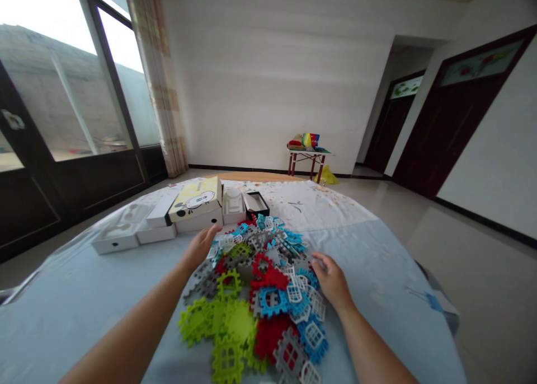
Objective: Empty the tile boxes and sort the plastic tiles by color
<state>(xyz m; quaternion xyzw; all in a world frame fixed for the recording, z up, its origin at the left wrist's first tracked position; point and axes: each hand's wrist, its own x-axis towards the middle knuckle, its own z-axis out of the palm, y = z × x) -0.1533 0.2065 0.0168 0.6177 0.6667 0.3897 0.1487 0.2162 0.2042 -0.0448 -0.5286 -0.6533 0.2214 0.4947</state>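
A long heap of plastic interlocking building pieces (pixel 268 261) lies between my hands, in green, red, blue, grey and white. My left hand (pixel 202 248) rests along the heap's left side, fingers stretched out toward white window pieces (pixel 229 241), holding nothing that I can see. On the other side, my right hand (pixel 331 277) has its fingers partly spread beside blue and grey pieces; it looks to hold nothing. Green pieces (pixel 239 319) gather at the near left of the heap. Red pieces (pixel 271 336) and a grey window piece (pixel 290 353) lie at the near right.
Behind my left hand stand white boxes (pixel 157 233), a yellow-and-white printed box (pixel 197 196) and a black-rimmed box (pixel 257 204). A light blue cloth (pixel 104 300) covers the table. A small table (pixel 310 151) with colourful things stands by the wall.
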